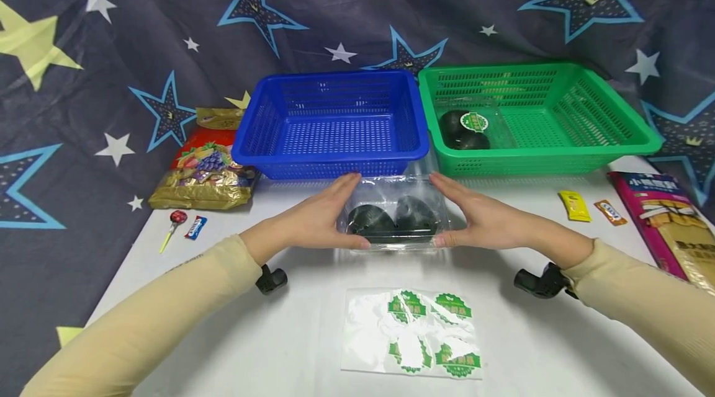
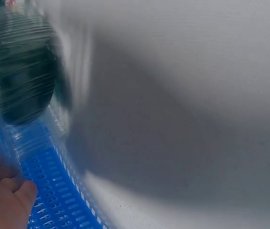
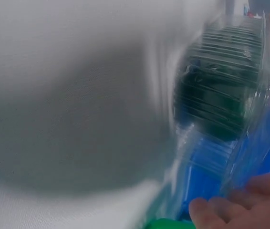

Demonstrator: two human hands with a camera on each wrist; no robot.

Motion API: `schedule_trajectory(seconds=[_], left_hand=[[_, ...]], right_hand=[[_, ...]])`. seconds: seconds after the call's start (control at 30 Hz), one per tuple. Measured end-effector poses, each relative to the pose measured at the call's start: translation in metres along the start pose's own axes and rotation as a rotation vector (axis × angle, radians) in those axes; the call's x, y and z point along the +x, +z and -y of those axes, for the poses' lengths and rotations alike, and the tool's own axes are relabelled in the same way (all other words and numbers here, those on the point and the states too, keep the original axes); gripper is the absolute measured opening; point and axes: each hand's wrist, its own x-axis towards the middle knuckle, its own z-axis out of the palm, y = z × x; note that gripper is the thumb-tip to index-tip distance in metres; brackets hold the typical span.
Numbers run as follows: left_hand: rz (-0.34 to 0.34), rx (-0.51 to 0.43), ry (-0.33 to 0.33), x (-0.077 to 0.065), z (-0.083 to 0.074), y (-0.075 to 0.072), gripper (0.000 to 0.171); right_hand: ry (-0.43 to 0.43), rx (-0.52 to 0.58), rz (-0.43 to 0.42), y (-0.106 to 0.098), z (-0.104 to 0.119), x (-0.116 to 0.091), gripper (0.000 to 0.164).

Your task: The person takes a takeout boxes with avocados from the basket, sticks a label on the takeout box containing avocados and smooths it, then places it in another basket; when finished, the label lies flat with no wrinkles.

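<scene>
Both hands hold a clear plastic clamshell box [image 1: 385, 189] from its two sides, above the middle of the white table. Two dark, rounded avocados [image 1: 371, 221] lie inside it, showing dark green through the ribbed wall in the wrist views. My left hand [image 1: 315, 216] grips the left end, thumb at the near corner and fingers at the far one. At the right end my right hand [image 1: 487, 218] grips it the same way. Nearer to me, a sheet of green round stickers [image 1: 365, 332] lies flat on the table.
Behind the box stand a blue basket [image 1: 329, 155] and a green basket [image 1: 536, 161], the green one containing a labelled box of avocados [image 1: 455, 127]. To the left are a candy bag [image 1: 203, 177], a lollipop [image 1: 177, 217] and a small wrapped candy [image 1: 195, 227]; more packets [image 1: 575, 206] lie right.
</scene>
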Motion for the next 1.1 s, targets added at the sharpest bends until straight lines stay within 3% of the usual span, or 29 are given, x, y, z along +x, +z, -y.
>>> schedule_trajectory(seconds=[0.33, 0.6, 0.8, 1.0, 1.1], left_hand=[[0.017, -0.039, 0.008, -0.001, 0.004, 0.002, 0.128], [0.026, -0.072, 0.013, 0.0, 0.006, 0.003, 0.131], [0.039, -0.087, 0.013, 0.001, 0.005, 0.001, 0.133], [0.027, -0.116, -0.001, -0.001, 0.006, 0.001, 0.134], [0.011, -0.189, -0.059, -0.005, 0.006, 0.005, 0.133]], right_hand=[[-0.004, 0.032, -0.012, 0.001, -0.004, 0.001, 0.111], [-0.055, 0.358, 0.007, -0.007, -0.017, 0.0, 0.066], [-0.082, 0.351, 0.036, -0.009, -0.021, 0.0, 0.084], [-0.014, 0.375, -0.051, -0.002, -0.02, 0.008, 0.071], [0.015, 0.382, -0.13, 0.003, -0.014, 0.009, 0.066]])
